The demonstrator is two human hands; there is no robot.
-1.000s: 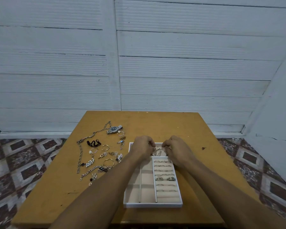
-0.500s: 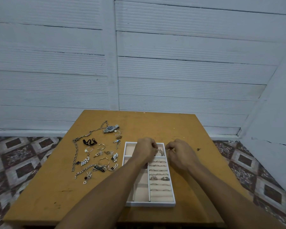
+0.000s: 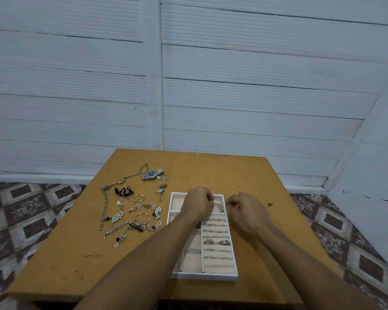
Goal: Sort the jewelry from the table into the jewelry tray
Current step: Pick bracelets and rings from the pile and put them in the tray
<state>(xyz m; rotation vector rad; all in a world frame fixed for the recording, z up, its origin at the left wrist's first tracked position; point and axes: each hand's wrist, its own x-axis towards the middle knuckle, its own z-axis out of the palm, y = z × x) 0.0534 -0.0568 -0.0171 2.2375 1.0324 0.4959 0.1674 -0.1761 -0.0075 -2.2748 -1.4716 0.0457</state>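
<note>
Two curled hands at the far end of the jewelry tray [image 3: 204, 276], left hand [image 3: 197, 204] over the bangle [image 3: 218, 206] compartment, right hand [image 3: 246, 211] beside the rim, whether either holds anything I can't tell; best lay that piece flat, loose jewelry [image 3: 132, 211] lies left

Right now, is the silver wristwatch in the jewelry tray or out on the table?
Out. The silver dark-dialled wristwatch lies on the orange wooden table, beyond and left of the white jewelry tray.

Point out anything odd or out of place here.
Nothing looks spilled or broken. Unsorted chains and earrings lie overlapping on the yellow-brown wooden table, left of the white compartmented jewelry tray; a small dark speck sits right of it.
</note>
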